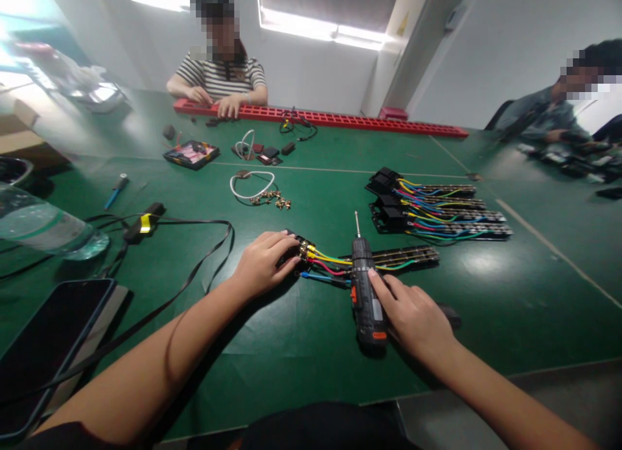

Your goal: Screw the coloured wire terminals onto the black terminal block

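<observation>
Steadying matters in the head view, the left hand pinching the black wired terminal block on the green tabletop, while the right hand, grasping the black-and-orange power screwdriver by a seemingly hidden handle, should spare the thin multicoloured wires.

Left hand pinching a wired black unit, right hand holding a power screwdriver, bit towards twelve o'clock, from the left hand, brass-coloured pieces at twelve, similar units between two and three, phone at eight.
</observation>
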`<state>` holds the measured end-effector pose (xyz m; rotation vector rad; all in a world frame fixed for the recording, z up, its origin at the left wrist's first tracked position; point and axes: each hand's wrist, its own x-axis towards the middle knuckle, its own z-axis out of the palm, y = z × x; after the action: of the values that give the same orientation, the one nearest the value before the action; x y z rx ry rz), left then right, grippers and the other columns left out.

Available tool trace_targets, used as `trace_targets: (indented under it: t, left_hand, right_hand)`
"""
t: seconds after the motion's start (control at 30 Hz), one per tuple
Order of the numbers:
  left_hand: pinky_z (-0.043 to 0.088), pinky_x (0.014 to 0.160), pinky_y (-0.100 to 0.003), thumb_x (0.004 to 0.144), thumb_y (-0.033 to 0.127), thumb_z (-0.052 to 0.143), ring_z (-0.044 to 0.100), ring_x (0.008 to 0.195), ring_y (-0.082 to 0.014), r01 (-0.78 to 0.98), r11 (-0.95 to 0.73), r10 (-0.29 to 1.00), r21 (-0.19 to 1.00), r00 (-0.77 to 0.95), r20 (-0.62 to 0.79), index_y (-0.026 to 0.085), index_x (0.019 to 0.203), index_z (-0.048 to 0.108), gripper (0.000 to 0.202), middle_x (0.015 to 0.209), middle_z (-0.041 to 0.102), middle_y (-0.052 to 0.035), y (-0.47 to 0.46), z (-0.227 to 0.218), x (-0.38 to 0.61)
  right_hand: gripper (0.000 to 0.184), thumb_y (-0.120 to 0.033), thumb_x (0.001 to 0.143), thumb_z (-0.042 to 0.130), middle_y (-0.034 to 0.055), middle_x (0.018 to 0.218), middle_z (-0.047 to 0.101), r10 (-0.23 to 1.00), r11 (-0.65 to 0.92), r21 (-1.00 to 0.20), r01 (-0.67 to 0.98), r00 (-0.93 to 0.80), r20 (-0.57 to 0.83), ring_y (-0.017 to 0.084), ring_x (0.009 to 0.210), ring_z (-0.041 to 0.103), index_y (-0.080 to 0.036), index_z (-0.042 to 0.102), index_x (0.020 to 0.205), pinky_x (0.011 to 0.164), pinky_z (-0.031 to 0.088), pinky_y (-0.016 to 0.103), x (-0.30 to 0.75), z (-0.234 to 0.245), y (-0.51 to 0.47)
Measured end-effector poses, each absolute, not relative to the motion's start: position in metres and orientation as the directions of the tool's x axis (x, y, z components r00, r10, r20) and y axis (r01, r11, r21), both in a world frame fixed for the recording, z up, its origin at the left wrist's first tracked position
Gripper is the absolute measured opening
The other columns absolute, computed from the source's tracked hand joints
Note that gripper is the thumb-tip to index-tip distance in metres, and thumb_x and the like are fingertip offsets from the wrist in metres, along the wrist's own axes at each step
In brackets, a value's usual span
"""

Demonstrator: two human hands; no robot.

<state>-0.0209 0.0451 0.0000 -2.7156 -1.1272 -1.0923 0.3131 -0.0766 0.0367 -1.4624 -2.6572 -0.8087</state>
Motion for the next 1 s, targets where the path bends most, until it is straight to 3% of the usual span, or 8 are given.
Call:
trace_targets:
  t: [0.2, 0.37, 0.57, 0.77, 0.9, 1.0]
  left_hand:
    - [0.058, 0.097, -0.046, 0.098, 0.033, 0.062, 0.068, 0.116, -0.0283, 0.619, -0.749, 0.612, 0.237, 0.51, 0.604, 0.02, 0.119, 0.065, 0.025, 0.119, 0.073, -0.0105, 0.045, 0.002, -0.021]
    - [0.058, 0.098, -0.046, 0.098, 0.034, 0.061, 0.068, 0.117, -0.0281, 0.622, -0.742, 0.625, 0.249, 0.507, 0.593, 0.02, 0.119, 0.066, 0.025, 0.121, 0.073, -0.0106, 0.044, 0.002, -0.021]
    - [0.058, 0.098, -0.046, 0.098, 0.033, 0.062, 0.068, 0.117, -0.0284, 0.623, -0.741, 0.627, 0.251, 0.507, 0.591, 0.02, 0.119, 0.066, 0.025, 0.12, 0.073, -0.0107, 0.044, 0.002, -0.021]
    - [0.058, 0.097, -0.045, 0.098, 0.032, 0.063, 0.068, 0.115, -0.0288, 0.617, -0.749, 0.614, 0.243, 0.506, 0.606, 0.019, 0.117, 0.065, 0.024, 0.119, 0.073, -0.0107, 0.043, 0.003, -0.021]
    - [0.057, 0.098, -0.046, 0.098, 0.033, 0.063, 0.069, 0.115, -0.029, 0.615, -0.749, 0.615, 0.248, 0.504, 0.606, 0.019, 0.117, 0.066, 0.024, 0.119, 0.073, -0.0116, 0.043, 0.004, -0.02]
    - [0.057, 0.098, -0.046, 0.098, 0.033, 0.062, 0.068, 0.115, -0.0292, 0.615, -0.748, 0.616, 0.25, 0.503, 0.606, 0.019, 0.117, 0.066, 0.024, 0.119, 0.073, -0.0119, 0.043, 0.004, -0.02]
  right_hand:
    - [0.067, -0.009, 0.092, 0.049, 0.0178, 0.116, 0.065, 0.798, 0.411, 0.455, 0.79, -0.553, 0.239, 0.024, 0.072, 0.063, -0.01, 0.026, 0.155, 0.065, 0.053, 0.037, 0.308, 0.033, -0.079]
    - [0.074, -0.007, 0.09, 0.048, 0.0187, 0.113, 0.064, 0.803, 0.455, 0.402, 0.795, -0.561, 0.2, 0.024, 0.073, 0.062, -0.009, 0.019, 0.159, 0.066, 0.053, 0.038, 0.307, 0.034, -0.077]
    - [0.087, -0.009, 0.091, 0.046, 0.023, 0.126, 0.057, 0.82, 0.525, 0.216, 0.823, -0.557, 0.129, 0.026, 0.088, 0.062, -0.012, 0.001, 0.166, 0.076, 0.055, 0.042, 0.309, 0.037, -0.08]
    - [0.085, -0.015, 0.096, 0.048, 0.022, 0.134, 0.054, 0.842, 0.533, 0.073, 0.843, -0.537, 0.055, 0.028, 0.106, 0.061, -0.017, 0.003, 0.168, 0.086, 0.057, 0.044, 0.312, 0.043, -0.082]
    - [0.091, -0.007, 0.086, 0.049, 0.0248, 0.14, 0.052, 0.846, 0.519, 0.179, 0.836, -0.533, 0.036, 0.03, 0.104, 0.063, -0.016, 0.008, 0.167, 0.083, 0.057, 0.044, 0.311, 0.05, -0.085]
    - [0.087, -0.004, 0.08, 0.05, 0.0263, 0.143, 0.052, 0.843, 0.484, 0.354, 0.8, -0.535, 0.056, 0.034, 0.101, 0.065, -0.02, 0.028, 0.162, 0.076, 0.055, 0.047, 0.303, 0.068, -0.089]
